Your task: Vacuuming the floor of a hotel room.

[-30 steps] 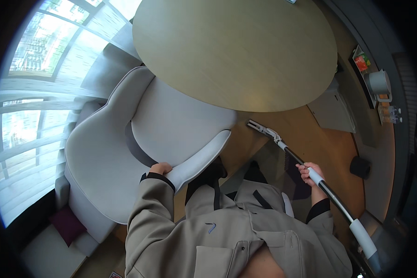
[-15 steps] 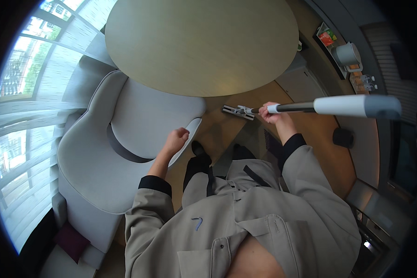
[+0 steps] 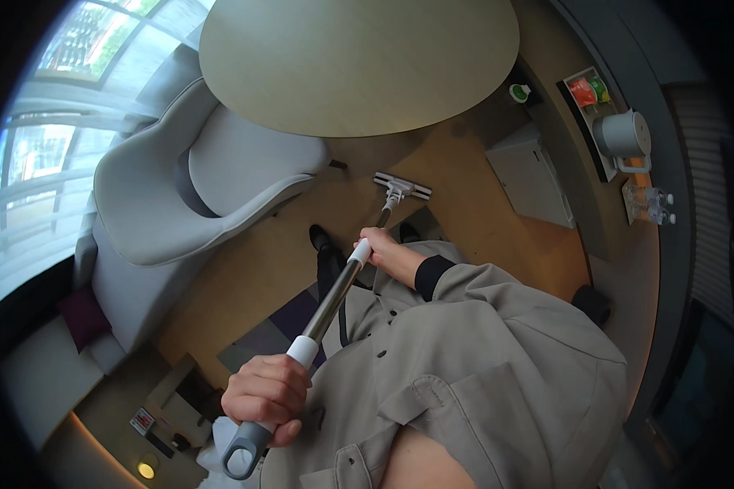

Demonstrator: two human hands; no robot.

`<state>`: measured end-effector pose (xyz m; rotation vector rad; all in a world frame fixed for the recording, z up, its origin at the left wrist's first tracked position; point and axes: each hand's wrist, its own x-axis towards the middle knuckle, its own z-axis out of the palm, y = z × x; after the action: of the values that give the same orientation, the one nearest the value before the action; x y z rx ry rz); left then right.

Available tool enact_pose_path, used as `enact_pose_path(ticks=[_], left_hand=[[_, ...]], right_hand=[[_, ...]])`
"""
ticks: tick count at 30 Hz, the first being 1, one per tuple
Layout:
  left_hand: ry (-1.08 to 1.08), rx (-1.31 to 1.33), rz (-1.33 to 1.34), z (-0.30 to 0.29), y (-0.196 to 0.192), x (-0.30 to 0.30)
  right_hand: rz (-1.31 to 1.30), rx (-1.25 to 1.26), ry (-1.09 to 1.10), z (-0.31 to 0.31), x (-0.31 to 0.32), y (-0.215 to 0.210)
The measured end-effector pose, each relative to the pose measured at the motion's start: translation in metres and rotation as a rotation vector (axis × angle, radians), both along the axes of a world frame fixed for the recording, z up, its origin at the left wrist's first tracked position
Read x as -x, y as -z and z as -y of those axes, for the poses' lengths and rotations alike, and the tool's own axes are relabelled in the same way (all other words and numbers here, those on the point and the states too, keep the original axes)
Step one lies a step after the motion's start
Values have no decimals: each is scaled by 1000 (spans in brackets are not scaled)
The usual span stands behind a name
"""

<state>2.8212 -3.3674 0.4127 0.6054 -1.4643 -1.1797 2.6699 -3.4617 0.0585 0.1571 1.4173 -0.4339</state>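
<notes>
A mop (image 3: 334, 301) with a metal pole, white collars and a grey looped end runs diagonally across my front. My left hand (image 3: 265, 393) is wrapped round its upper grip, just above the loop. Lower on the pole, my right hand (image 3: 375, 247) closes round it at the white collar. The mop's wide, flat head (image 3: 402, 187) rests on the wooden floor (image 3: 465, 191) beyond my shoes, near the table's front edge. Its underside is hidden.
An oval table (image 3: 359, 65) stands ahead, with a pale armchair (image 3: 151, 196) at its left. To the right are a white cabinet door (image 3: 532, 183), a kettle (image 3: 624, 134) and water bottles (image 3: 651, 204). A dark bin (image 3: 591, 305) sits lower right.
The mop has swung from pointing right to slanting toward my lower left. My left hand, formerly free near the armchair, now grips its upper end. My body has turned.
</notes>
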Motion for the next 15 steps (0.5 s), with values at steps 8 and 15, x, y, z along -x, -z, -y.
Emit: enact_pose_path(ticks=[8, 15], left_hand=[[-570, -88, 47, -68, 75, 148], [-760, -169, 101, -173, 106, 261]], right_hand=[[201, 114, -274, 65, 94, 63], [11, 211, -755, -11, 174, 108]])
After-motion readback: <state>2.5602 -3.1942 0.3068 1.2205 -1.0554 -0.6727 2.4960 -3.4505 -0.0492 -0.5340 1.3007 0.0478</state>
